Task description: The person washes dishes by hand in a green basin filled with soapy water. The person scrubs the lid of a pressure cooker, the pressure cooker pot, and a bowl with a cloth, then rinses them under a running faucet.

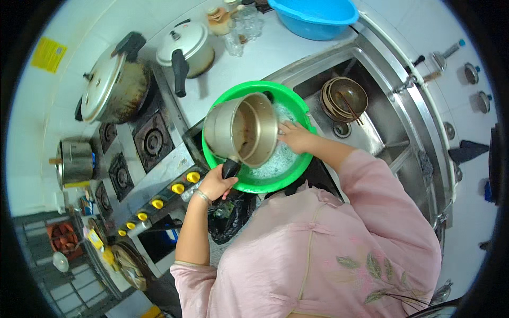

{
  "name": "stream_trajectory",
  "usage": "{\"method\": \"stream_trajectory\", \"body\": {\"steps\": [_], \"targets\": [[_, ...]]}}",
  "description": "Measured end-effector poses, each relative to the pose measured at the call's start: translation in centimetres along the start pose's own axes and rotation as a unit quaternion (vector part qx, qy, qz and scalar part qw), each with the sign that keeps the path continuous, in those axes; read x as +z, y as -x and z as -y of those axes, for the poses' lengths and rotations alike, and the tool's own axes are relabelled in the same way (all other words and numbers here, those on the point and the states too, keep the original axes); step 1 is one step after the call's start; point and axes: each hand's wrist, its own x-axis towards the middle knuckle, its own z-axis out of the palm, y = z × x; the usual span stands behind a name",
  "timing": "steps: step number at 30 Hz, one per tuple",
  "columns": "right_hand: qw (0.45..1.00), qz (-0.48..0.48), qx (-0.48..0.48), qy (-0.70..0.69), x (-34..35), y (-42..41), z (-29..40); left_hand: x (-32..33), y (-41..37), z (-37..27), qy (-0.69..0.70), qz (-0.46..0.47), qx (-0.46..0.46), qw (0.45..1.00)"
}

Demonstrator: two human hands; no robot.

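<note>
A metal pot (220,129) lies tilted on its side over a green plastic basin (262,187), its open mouth facing right. The inside of the pot looks brownish and stained. My left hand (216,183) grips the pot's black handle (231,168) at the basin's near left rim. Sudsy water (274,165) shows in the basin below the pot. My right hand (296,137) is over the suds, its fingertips at the right edge of the pot's rim. Whether those fingers hold anything is hidden.
A steel sink (373,135) on the right holds stacked bowls (346,97) with chopsticks. Pressure cookers (195,47) and a gas stove (153,141) stand to the left. A blue basin (318,20) and glass jars (248,24) sit at the back. A black plastic bag (226,222) hangs below.
</note>
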Motion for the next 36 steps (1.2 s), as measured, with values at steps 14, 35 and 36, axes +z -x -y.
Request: {"method": "stream_trajectory", "body": {"steps": [14, 35, 36], "targets": [[0.983, 0.184, -0.002, 0.006, -1.2, -5.8, -1.3, 2.1, -2.3, 4.9, -0.316, -0.217, 0.042, 0.923], [0.981, 0.05, 0.049, -0.178, 8.1, -14.6, 5.1, 3.9, -2.0, 2.9, -0.135, -0.138, -0.045, 0.98], [0.996, 0.021, 0.017, -0.086, 6.1, -14.9, 4.3, 3.6, -2.1, 3.0, -0.122, -0.134, -0.042, 0.982]]}}
